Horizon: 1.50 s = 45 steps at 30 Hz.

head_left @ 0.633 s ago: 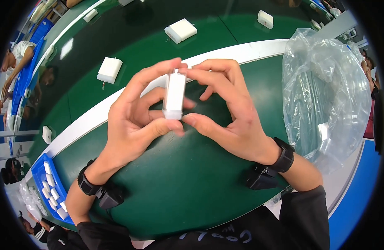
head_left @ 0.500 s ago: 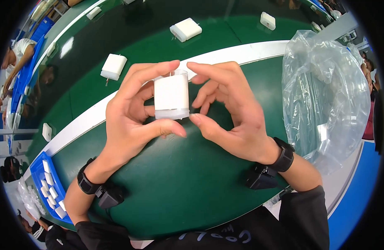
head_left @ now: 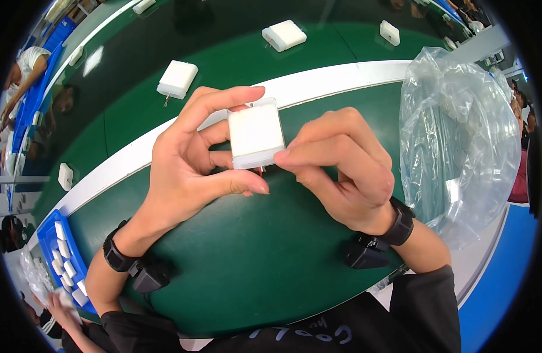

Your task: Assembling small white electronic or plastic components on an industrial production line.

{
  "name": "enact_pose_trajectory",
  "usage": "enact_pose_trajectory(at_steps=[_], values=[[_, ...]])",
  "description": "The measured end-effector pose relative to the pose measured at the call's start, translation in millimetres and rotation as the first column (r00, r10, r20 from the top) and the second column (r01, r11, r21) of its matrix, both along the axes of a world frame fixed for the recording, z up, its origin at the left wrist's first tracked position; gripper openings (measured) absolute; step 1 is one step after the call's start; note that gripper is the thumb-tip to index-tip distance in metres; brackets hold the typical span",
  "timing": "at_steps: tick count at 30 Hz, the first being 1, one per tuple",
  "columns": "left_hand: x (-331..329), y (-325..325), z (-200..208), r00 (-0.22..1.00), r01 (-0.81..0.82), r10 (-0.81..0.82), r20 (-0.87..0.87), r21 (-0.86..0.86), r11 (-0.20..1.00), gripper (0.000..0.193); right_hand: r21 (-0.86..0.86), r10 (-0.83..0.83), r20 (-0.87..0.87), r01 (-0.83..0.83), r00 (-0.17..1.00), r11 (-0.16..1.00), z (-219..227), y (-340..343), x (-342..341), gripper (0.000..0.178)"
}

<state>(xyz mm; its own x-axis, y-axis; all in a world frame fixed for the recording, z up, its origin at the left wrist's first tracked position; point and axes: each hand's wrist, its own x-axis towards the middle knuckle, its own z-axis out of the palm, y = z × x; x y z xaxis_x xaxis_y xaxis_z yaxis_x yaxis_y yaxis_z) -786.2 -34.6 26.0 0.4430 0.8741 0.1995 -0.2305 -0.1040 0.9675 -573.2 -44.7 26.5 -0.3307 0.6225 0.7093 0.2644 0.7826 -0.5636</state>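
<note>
A flat white rectangular block (head_left: 256, 130), with clear plastic at both ends, sits tilted in my left hand (head_left: 186, 156). My left fingers and thumb curve around its left side and its ends. A thin pin shows at its top, and a short red wire (head_left: 261, 172) comes out below. My right hand (head_left: 347, 167) is closed in a pinch, its index fingertip at the block's lower right corner. The right thumb tip is hidden behind the fingers, so what lies between them cannot be made out.
Similar white blocks (head_left: 178, 79) lie on the green belt (head_left: 224, 56) beyond the white rail (head_left: 335, 75). At left stands a blue tray (head_left: 74, 253) of white blocks. A clear plastic bag (head_left: 459, 147) lies at right. Other people are at the far left and lower left.
My right fingers have gone from spread to pinched at the block's lower corner. The block has shifted slightly right and tilted in my left hand. Blocks on the belt appear further right.
</note>
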Motion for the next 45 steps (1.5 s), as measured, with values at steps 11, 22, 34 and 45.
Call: enact_pose_trajectory(at_steps=[11,22,34,45], values=[[-3,-2,-1,0.99,-0.141,0.143,-0.011,0.114,0.983,0.077,-0.408,0.064,-0.152,-0.121,0.986,0.905,-12,1,9,0.003],[-22,-1,-9,0.989,-0.007,0.048,-0.139,0.283,0.959,0.073,-0.268,0.181,-0.056,-0.189,0.982,0.945,-11,7,-10,0.068],[-28,-11,-2,0.953,0.027,0.096,-0.287,0.395,0.918,0.042,-0.275,0.134,-0.037,-0.139,0.99,0.952,-4,-5,-19,0.065],[-34,-11,-6,0.964,0.024,0.084,-0.251,0.399,0.917,0.041,-0.144,0.183,-0.039,-0.187,0.982,0.972,-13,0,-23,0.066]])
